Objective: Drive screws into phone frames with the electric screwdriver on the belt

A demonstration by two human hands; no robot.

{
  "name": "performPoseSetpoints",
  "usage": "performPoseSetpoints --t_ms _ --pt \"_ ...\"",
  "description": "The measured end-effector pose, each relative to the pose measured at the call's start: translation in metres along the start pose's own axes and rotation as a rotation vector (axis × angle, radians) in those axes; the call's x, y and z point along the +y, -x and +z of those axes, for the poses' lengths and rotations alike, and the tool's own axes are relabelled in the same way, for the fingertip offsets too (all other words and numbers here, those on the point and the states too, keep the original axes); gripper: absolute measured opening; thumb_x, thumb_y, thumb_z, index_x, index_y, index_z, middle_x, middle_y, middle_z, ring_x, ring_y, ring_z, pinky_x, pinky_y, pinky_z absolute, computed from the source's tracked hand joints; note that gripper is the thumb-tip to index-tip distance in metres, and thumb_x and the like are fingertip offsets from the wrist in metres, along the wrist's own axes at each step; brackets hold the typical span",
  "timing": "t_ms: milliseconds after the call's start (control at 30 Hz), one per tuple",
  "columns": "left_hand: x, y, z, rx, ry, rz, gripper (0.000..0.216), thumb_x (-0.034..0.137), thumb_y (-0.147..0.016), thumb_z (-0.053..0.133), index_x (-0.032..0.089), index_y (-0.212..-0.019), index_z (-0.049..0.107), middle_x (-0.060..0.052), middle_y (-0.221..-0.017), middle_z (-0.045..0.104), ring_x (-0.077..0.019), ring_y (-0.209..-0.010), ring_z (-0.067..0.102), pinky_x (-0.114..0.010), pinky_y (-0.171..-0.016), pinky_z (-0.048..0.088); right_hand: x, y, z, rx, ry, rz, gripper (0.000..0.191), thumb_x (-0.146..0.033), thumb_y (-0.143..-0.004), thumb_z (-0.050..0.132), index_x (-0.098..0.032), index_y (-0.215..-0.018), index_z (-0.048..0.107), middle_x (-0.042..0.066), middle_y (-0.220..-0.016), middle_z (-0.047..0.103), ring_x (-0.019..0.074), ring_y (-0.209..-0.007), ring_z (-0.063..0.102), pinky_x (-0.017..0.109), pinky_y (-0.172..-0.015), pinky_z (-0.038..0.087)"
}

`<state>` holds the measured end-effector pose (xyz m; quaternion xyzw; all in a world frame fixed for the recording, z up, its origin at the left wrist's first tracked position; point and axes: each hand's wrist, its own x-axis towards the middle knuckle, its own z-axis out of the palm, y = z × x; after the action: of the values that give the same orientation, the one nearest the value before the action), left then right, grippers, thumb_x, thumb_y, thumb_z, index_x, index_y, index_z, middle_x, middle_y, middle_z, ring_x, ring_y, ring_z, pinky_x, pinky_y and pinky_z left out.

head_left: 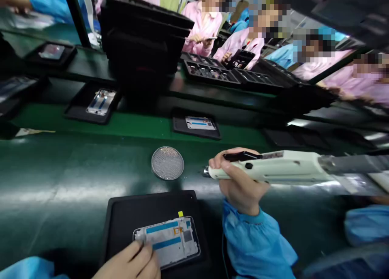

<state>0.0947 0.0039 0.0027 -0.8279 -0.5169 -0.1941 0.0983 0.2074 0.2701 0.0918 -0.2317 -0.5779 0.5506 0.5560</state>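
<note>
A silver phone frame [170, 253] with blue strips and a small yellow tab [180, 214] lies on a black tray [127, 215] in front of me. My left hand [130, 263] has its fingers bent together on the frame's near left edge; the fingertips are partly hidden. Wrapped in my right hand [241, 189] is a pale electric screwdriver [285, 167], held level above the bench with its tip pointing left. Left of that tip sits a round grey screw plate [167, 163] full of tiny holes.
More phone frames lie in black trays along the green line, one to the left [101, 101] and one straight ahead [200, 123]. Behind stands a tall black stack of trays [142, 39]. Several people in pink and blue work across the bench. A blue sleeve [367, 224] shows at right.
</note>
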Motion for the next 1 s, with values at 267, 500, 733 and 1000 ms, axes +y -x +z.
performPoseSetpoints --t_ms 267,500,733,1000 --pt "-0.037 -0.022 -0.007 -0.153 0.019 -0.049 0.033 0.038 -0.093 0.057 0.014 -0.107 0.074 -0.015 -0.121 0.068 -0.0331 -0.113 0.058 -0.051 -0.105 0.033 0.030 0.022 0.047 -0.179 0.027 0.116 0.018 -0.020 -0.074 0.071 -0.025 -0.090 0.063 -0.002 -0.065 0.062 0.0152 -0.060 0.060 0.033 -0.057 0.051" --pt "-0.046 -0.023 0.000 -0.069 0.071 -0.157 0.060 0.056 -0.093 0.049 0.005 -0.113 0.073 -0.020 -0.122 0.068 -0.0327 -0.112 0.059 -0.042 -0.107 0.030 0.059 0.005 0.081 -0.146 0.007 0.209 0.021 -0.022 -0.067 0.070 -0.021 -0.085 0.058 -0.005 -0.060 0.053 0.0127 -0.055 0.056 0.033 -0.057 0.049" --pt "-0.045 -0.026 0.001 -0.077 0.070 -0.146 0.057 0.054 -0.090 0.055 0.005 -0.112 0.073 -0.020 -0.121 0.069 -0.0333 -0.111 0.058 -0.043 -0.105 0.031 0.068 0.007 0.084 -0.169 0.013 0.242 0.021 -0.021 -0.068 0.069 -0.021 -0.085 0.058 -0.004 -0.060 0.052 0.0130 -0.056 0.055 0.033 -0.058 0.048" --pt "-0.044 -0.025 0.002 -0.089 0.075 -0.141 0.056 0.054 -0.089 0.055 0.006 -0.111 0.074 -0.020 -0.121 0.068 -0.0339 -0.113 0.057 -0.044 -0.105 0.032 0.075 0.010 0.081 -0.157 0.060 0.224 0.020 -0.023 -0.069 0.070 -0.021 -0.085 0.058 -0.003 -0.062 0.055 0.0139 -0.058 0.057 0.034 -0.058 0.050"
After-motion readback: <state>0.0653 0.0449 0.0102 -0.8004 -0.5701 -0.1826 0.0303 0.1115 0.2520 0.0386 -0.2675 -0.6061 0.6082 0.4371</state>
